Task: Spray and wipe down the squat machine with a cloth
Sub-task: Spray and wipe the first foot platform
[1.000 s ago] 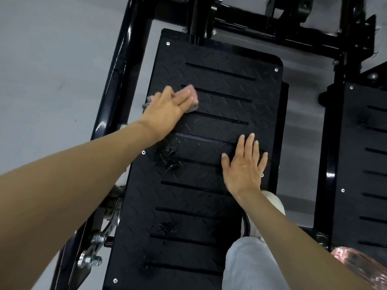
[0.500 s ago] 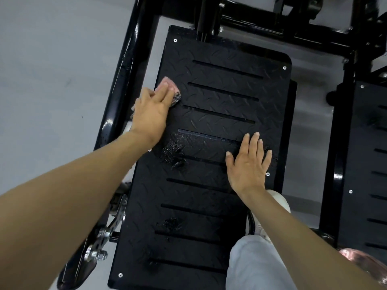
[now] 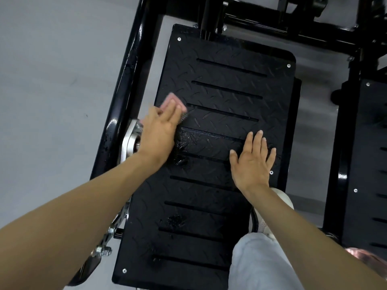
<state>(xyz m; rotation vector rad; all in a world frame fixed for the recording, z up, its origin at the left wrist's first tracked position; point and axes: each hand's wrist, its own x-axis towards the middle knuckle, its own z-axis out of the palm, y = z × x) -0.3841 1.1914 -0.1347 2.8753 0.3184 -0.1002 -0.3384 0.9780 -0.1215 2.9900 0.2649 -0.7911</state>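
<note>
The squat machine's black tread footplate (image 3: 226, 88) fills the middle of the head view, with long slots and wet patches on it. My left hand (image 3: 160, 130) lies flat on a pink cloth (image 3: 170, 102) at the plate's left edge, fingers straight, pressing it down. Only the cloth's far end shows beyond my fingertips. My right hand (image 3: 252, 162) rests flat on the plate's right side, fingers spread, holding nothing. A wet streak (image 3: 201, 141) lies between my hands.
A black frame tube (image 3: 123, 97) runs along the plate's left side, with a silver bracket (image 3: 128, 141) beside my left wrist. A second footplate (image 3: 368, 164) stands at the right. My pale trouser knee (image 3: 257, 264) and white shoe (image 3: 282, 199) are below my right arm. Grey floor lies left.
My left hand slid the cloth from the plate's middle leftward to its left edge. My right hand stayed flat in place.
</note>
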